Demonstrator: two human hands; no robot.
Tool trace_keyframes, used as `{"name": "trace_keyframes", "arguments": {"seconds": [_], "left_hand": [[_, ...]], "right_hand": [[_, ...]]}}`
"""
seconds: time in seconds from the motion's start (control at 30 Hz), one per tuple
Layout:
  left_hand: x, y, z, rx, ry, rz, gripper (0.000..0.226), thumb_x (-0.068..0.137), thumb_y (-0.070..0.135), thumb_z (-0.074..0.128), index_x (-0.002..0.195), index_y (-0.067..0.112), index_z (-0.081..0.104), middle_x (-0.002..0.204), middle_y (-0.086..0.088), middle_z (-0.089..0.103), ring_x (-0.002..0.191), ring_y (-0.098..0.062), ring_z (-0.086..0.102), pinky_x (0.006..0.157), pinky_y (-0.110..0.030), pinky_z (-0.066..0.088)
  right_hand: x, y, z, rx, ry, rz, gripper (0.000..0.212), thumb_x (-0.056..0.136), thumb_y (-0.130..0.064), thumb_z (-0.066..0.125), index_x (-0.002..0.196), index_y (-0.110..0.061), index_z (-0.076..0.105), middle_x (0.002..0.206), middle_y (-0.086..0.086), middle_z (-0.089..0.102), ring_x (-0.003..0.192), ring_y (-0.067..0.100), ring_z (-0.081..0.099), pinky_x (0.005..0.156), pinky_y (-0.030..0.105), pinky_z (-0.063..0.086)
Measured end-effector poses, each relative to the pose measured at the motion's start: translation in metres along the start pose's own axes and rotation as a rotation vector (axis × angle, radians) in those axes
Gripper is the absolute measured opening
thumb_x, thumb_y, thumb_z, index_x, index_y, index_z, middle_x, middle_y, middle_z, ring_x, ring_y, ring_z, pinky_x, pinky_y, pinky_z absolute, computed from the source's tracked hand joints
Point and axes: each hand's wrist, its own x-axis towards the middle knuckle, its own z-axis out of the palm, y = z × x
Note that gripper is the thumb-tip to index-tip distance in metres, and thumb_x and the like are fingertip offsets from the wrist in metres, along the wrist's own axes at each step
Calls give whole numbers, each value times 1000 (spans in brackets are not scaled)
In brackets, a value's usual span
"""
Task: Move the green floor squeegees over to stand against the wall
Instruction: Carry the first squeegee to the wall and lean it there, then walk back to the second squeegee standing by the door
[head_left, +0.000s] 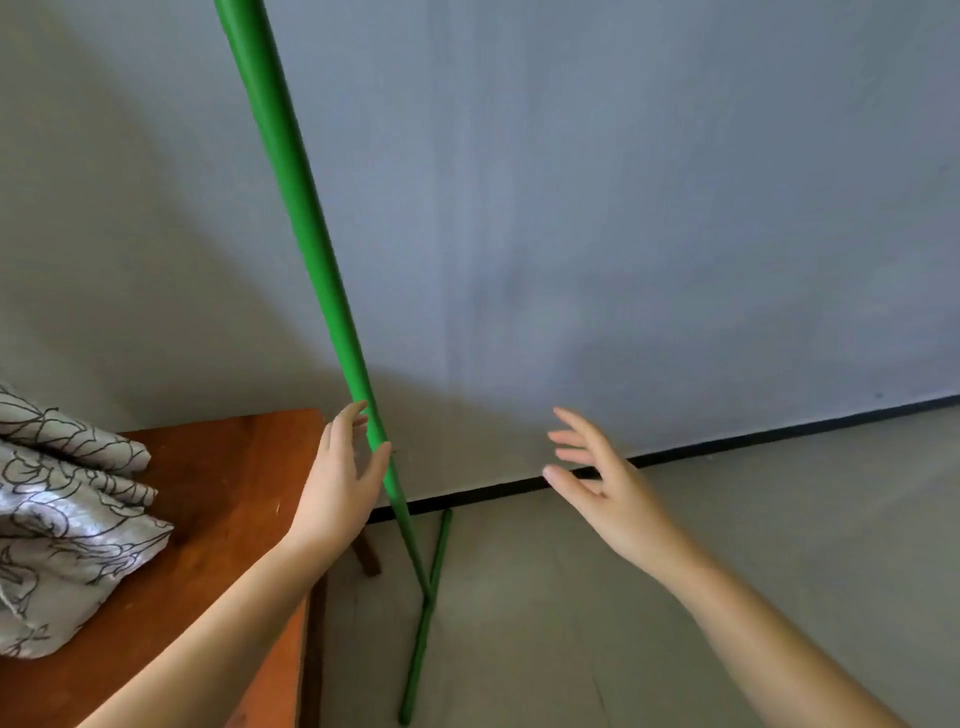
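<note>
A green floor squeegee stands in front of me, its long handle (306, 234) rising steeply past the top of the view and leaning toward the grey wall (623, 208). Its narrow green blade (426, 618) rests on the floor near the wall's black skirting. My left hand (337, 483) is beside the lower handle, fingers spread, thumb and fingertips touching or nearly touching the pole without wrapping it. Off to the right, my right hand (597, 478) hovers in the air, fingers apart and holding nothing.
A reddish wooden table (223, 499) stands at the left against the wall, with folded patterned cloth (67, 519) on it. The black skirting (727, 444) runs along the foot of the wall. Pale floor (623, 623) stretches to the right of the squeegee.
</note>
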Motion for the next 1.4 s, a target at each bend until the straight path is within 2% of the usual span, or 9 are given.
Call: {"name": "trace_keyframes", "arguments": {"seconds": [0.2, 0.3, 0.47, 0.63, 0.7, 0.87, 1.0, 1.27, 1.4], "left_hand": [[-97, 15, 38, -117, -385, 87, 46, 85, 19, 50, 110, 57, 40, 111, 13, 61, 103, 10, 55, 88, -4, 42], [-131, 25, 71, -121, -497, 46, 44, 81, 27, 49, 104, 63, 41, 111, 23, 57, 106, 7, 55, 89, -4, 42], [-165, 55, 151, -133, -566, 3, 52, 86, 9, 51, 103, 57, 42, 106, 21, 60, 103, 5, 57, 83, -2, 43], [-170, 123, 242, -136, -729, 65, 45, 86, 11, 51, 103, 51, 41, 102, 10, 63, 99, 12, 55, 87, -21, 43], [-174, 153, 279, -151, -779, 90, 43, 87, 12, 50, 103, 50, 40, 105, 11, 60, 97, 15, 53, 84, -17, 39], [-184, 217, 365, -162, -826, 154, 44, 87, 10, 50, 103, 51, 40, 100, 11, 63, 97, 11, 55, 80, -15, 41], [-185, 252, 426, -139, -881, 195, 44, 86, 10, 50, 102, 50, 40, 108, 26, 55, 97, 10, 56, 79, -17, 42], [-163, 338, 578, -134, -1029, 248, 41, 86, 5, 49, 103, 42, 44, 102, 1, 63, 97, 5, 57, 79, -20, 43], [-131, 406, 671, -154, -1098, 307, 41, 87, 6, 48, 103, 44, 43, 100, 2, 64, 98, 3, 57, 80, -20, 43]], "right_hand": [[-165, 73, -37, 97, 260, 290, 49, 83, -27, 55, 119, -52, 33, 124, -19, 50, 111, -12, 47, 84, 7, 42], [-232, 88, -39, 169, 504, 421, 46, 76, -36, 54, 115, -52, 37, 121, -16, 53, 110, -8, 50, 81, 14, 45], [-293, 111, -51, 250, 927, 545, 48, 73, -36, 52, 115, -53, 38, 121, -15, 53, 107, -6, 53, 85, 17, 50], [-328, 144, -121, 289, 1187, 553, 45, 70, -49, 59, 112, -56, 42, 116, -18, 56, 108, -1, 55, 84, 12, 48], [-345, 157, -154, 311, 1250, 535, 43, 71, -52, 63, 110, -57, 44, 115, -19, 56, 104, -7, 56, 84, 15, 47], [-377, 194, -234, 347, 1376, 542, 47, 84, 5, 47, 118, -28, 41, 116, 10, 52, 85, -14, 59, 74, 6, 45], [-390, 227, -275, 395, 1455, 597, 45, 85, 1, 48, 120, -27, 42, 115, 6, 54, 90, 2, 60, 73, 5, 45], [-396, 296, -388, 384, 1584, 678, 44, 84, -9, 54, 111, -42, 47, 116, -1, 58, 90, -15, 57, 78, 9, 46], [-376, 324, -479, 403, 1707, 684, 39, 72, -35, 66, 104, -49, 49, 111, -11, 56, 98, 2, 59, 75, 11, 49]]}}
